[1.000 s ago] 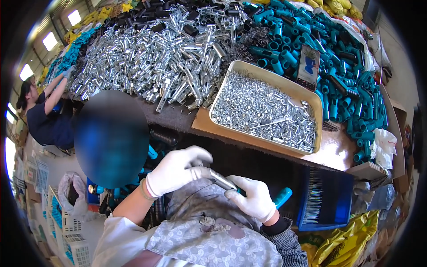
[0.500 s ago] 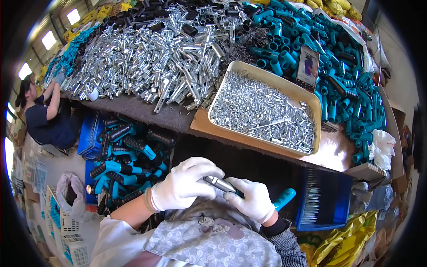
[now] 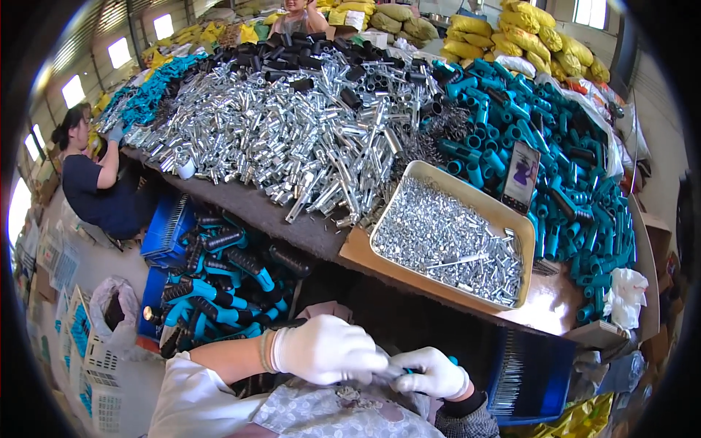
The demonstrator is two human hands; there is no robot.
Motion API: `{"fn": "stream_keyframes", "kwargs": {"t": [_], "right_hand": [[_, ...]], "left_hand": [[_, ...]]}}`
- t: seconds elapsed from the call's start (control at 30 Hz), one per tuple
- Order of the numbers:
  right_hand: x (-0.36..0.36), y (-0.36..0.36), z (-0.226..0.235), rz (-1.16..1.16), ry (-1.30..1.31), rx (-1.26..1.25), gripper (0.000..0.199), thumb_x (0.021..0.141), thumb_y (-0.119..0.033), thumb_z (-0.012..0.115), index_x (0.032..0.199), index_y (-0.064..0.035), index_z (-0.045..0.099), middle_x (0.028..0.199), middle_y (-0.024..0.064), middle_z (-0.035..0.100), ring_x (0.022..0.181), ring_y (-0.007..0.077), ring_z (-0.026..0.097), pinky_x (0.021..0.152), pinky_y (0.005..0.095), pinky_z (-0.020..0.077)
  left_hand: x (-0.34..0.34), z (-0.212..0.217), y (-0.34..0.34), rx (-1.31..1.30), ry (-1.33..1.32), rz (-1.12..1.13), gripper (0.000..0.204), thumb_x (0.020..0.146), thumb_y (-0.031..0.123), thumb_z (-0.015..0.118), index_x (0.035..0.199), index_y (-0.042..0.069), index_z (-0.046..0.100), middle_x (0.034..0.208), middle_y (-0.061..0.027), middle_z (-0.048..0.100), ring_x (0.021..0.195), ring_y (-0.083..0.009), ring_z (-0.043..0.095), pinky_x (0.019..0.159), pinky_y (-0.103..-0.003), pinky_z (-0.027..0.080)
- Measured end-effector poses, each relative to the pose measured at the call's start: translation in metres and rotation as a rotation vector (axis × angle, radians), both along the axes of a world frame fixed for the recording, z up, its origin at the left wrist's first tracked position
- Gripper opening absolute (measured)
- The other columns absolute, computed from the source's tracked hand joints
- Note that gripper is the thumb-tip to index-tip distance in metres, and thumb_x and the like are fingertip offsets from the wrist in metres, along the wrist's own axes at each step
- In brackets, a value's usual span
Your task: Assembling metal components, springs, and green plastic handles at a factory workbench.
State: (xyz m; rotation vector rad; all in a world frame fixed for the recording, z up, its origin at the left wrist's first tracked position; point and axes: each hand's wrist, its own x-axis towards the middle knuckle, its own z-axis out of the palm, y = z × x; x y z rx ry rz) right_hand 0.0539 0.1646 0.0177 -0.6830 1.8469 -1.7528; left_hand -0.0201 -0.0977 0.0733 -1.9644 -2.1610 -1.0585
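Observation:
My left hand (image 3: 328, 352), in a white glove, is closed, its fingertips together right beside my right hand. Whatever those fingers hold is hidden by the glove and blur. My right hand (image 3: 431, 374), also white-gloved, is closed around a teal-handled tool (image 3: 453, 360); only small bits of teal show around the glove. Both hands are low in front of my patterned apron (image 3: 307, 409), below the table edge. Ahead of them on the table is a cream tray (image 3: 431, 274) of small shiny metal parts.
Silver metal tubes (image 3: 277, 139) and teal handles (image 3: 577, 212) are heaped on the table; a phone (image 3: 521, 177) leans there. Blue crates stand below, the left one under black-and-teal tools (image 3: 219, 274), the right crate (image 3: 544, 379) with metal rods. A co-worker (image 3: 98, 175) sits at left, another person (image 3: 298, 22) behind.
The view has tilted up, so the table appears lower and the far person shows. My left hand has moved closer to my right, and the tool's metal part is now hidden.

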Motion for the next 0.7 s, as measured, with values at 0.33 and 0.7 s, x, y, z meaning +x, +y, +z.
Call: {"fn": "stream_keyframes", "kwargs": {"t": [0.33, 0.7], "right_hand": [[-0.007, -0.026, 0.038, -0.178, 0.178, 0.223, 0.030, 0.085, -0.028, 0.077, 0.094, -0.0003, 0.071, 0.071, 0.0102, 0.067, 0.064, 0.0167, 0.064, 0.063, 0.0305, 0.0512], [-0.004, -0.053, 0.031, -0.579, 0.659, 0.700, 0.031, 0.076, -0.026, 0.076, 0.101, -0.0088, 0.070, 0.081, 0.0130, 0.069, 0.072, 0.0358, 0.068, 0.064, 0.0414, 0.0545]], "left_hand": [[0.009, -0.013, 0.004, 0.062, -0.430, 0.208, 0.020, 0.091, 0.023, 0.071, 0.098, 0.008, 0.060, 0.079, -0.0094, 0.068, 0.070, -0.0257, 0.070, 0.060, -0.035, 0.054], [0.009, -0.015, 0.011, 0.128, -0.461, 0.473, 0.025, 0.091, 0.025, 0.071, 0.103, 0.006, 0.060, 0.080, -0.0120, 0.069, 0.071, -0.0290, 0.071, 0.063, -0.034, 0.055]]}}
